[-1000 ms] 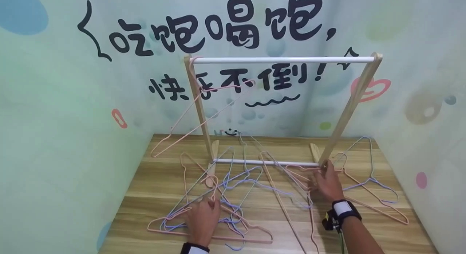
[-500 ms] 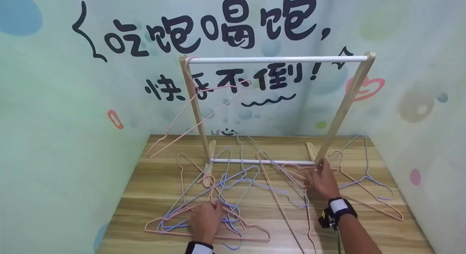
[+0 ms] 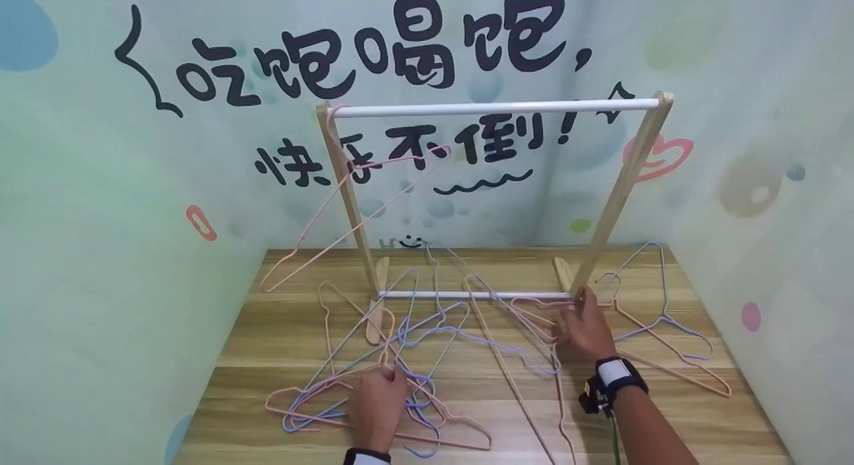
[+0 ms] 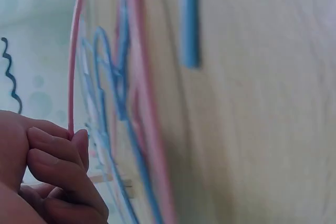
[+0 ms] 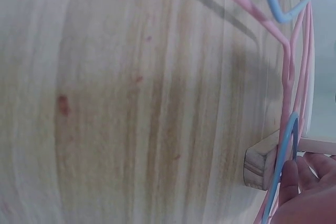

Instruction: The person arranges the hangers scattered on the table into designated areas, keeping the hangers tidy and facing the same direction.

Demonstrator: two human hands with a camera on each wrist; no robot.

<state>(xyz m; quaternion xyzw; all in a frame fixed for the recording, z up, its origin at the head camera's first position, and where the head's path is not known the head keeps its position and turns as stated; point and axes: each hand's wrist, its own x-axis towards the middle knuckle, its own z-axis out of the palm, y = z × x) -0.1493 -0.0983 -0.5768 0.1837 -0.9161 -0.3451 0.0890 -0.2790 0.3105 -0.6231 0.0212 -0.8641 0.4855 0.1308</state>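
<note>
In the head view, my left hand (image 3: 379, 408) pinches a pink wire hanger (image 3: 467, 443) at the neck below its hook, and in the left wrist view the pink wire rises from between thumb and fingertips. Blue hangers (image 4: 113, 77) lie tangled close by. At the foot of the right upright, my right hand (image 3: 587, 328) grips the wooden rack (image 3: 617, 191) low down, thumb and fingers around the post. Pink wires (image 5: 286, 77) and a blue wire (image 5: 283, 150) run right beside its thumb, partly hidden by the hand.
Another pink hanger (image 3: 313, 231) hangs from the left end of the white top rail (image 3: 494, 109). More pink and blue hangers are spread over the wooden table, including a blue one (image 3: 664, 278) at the right. Printed walls stand at the back and sides.
The view has shifted, moving the scene slightly left. The pink hanger in my left hand has risen and tilted a little, its left corner higher. My right hand keeps its place at the post.
</note>
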